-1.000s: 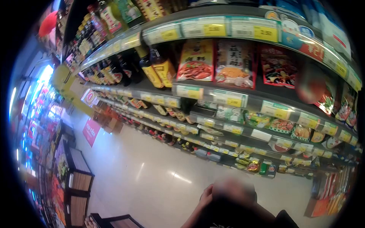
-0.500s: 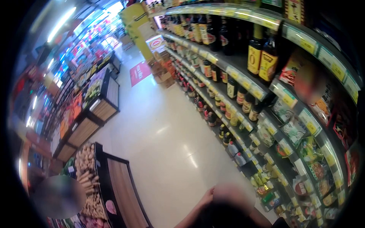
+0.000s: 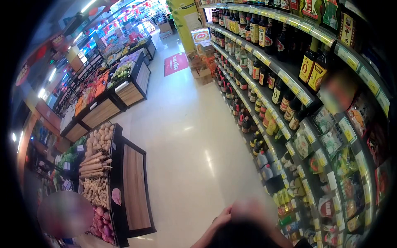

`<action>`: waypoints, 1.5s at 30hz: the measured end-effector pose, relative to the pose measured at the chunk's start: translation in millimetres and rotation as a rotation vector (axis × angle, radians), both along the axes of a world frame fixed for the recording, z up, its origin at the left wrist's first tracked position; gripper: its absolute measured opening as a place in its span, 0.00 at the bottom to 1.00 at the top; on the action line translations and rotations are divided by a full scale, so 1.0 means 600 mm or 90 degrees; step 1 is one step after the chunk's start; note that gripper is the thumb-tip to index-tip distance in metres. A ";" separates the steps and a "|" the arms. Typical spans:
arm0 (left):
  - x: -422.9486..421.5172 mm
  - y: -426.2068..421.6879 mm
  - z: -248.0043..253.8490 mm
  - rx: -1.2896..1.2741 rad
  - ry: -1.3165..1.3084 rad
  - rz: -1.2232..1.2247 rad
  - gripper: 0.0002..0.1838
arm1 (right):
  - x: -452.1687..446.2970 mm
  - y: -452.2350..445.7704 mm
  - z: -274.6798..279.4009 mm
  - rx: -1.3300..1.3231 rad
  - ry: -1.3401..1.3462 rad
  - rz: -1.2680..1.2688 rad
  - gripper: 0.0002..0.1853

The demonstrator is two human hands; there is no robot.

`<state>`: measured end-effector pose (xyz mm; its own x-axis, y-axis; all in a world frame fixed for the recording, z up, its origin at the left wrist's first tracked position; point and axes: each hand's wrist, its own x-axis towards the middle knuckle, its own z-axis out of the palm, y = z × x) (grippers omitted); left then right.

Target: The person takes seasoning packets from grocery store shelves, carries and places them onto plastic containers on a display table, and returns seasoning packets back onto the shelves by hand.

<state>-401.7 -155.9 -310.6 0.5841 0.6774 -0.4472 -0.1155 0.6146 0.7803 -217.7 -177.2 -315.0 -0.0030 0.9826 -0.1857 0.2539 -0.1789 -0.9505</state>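
Observation:
My left hand (image 3: 223, 216) is low in the middle of the view, with the forearm rising from the bottom edge. Only its outer edge shows; a round blur and a dark shape cover the fingers. My right forearm (image 3: 283, 239) comes up from the lower right, and its hand is lost in the same blur. Both hands are close together in front of my body, above the pale floor (image 3: 186, 165). Whether they hold anything is hidden.
At right, long shelves (image 3: 285, 78) carry bottles, including two yellow-labelled bottles (image 3: 314, 68), and bagged goods. Left of the aisle stand wood-panelled produce stands (image 3: 134, 182) with potatoes (image 3: 99, 138), long roots and purple onions (image 3: 102, 223). Ahead are cartons (image 3: 201, 74) and a red floor sign (image 3: 175, 64).
The view has turned slightly left and sharpened, so the shelves and produce stands appear further right. My hands stay at nearly the same place in the view.

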 end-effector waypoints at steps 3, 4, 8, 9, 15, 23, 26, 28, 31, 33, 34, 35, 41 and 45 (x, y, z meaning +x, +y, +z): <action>-0.021 -0.054 -0.039 0.025 0.036 0.001 0.14 | -0.022 -0.047 0.017 -0.026 -0.026 0.015 0.15; -0.028 -0.077 -0.054 0.047 0.076 -0.013 0.13 | -0.028 -0.067 0.020 -0.070 0.010 0.030 0.15; -0.057 -0.160 -0.076 0.019 0.057 0.007 0.13 | -0.047 -0.168 -0.043 -0.160 0.088 0.090 0.15; -0.066 -0.183 -0.091 0.038 0.063 0.014 0.13 | -0.051 -0.195 -0.069 -0.155 0.106 0.087 0.16; -0.096 -0.278 -0.088 0.041 0.075 0.084 0.11 | -0.083 -0.234 0.010 -0.140 -0.070 0.170 0.17; -0.102 -0.360 -0.071 0.022 0.056 0.347 0.13 | -0.116 -0.191 0.028 -0.229 0.145 0.409 0.13; -0.099 -0.392 -0.065 0.052 0.139 0.451 0.14 | -0.139 -0.155 0.015 -0.220 0.075 0.609 0.14; -0.083 -0.407 -0.038 -0.006 0.123 0.603 0.12 | -0.152 -0.144 0.001 -0.135 0.047 0.678 0.13; -0.049 -0.458 -0.085 -0.066 0.101 0.740 0.12 | -0.179 -0.143 -0.010 -0.138 0.083 0.764 0.14; -0.016 -0.490 -0.119 -0.081 0.148 0.818 0.12 | -0.190 -0.148 0.006 -0.237 -0.031 0.794 0.14; -0.007 -0.504 -0.117 -0.080 0.176 0.831 0.13 | -0.191 -0.150 -0.005 -0.243 -0.042 0.832 0.14; -0.004 -0.518 -0.109 -0.090 0.174 0.867 0.13 | -0.196 -0.157 -0.025 -0.225 -0.026 0.858 0.13; -0.005 -0.589 -0.102 -0.120 0.217 1.023 0.16 | -0.242 -0.218 0.018 -0.258 0.040 0.937 0.09; -0.040 -0.622 -0.120 -0.014 0.259 1.033 0.17 | -0.270 -0.254 -0.004 -0.158 0.001 0.962 0.07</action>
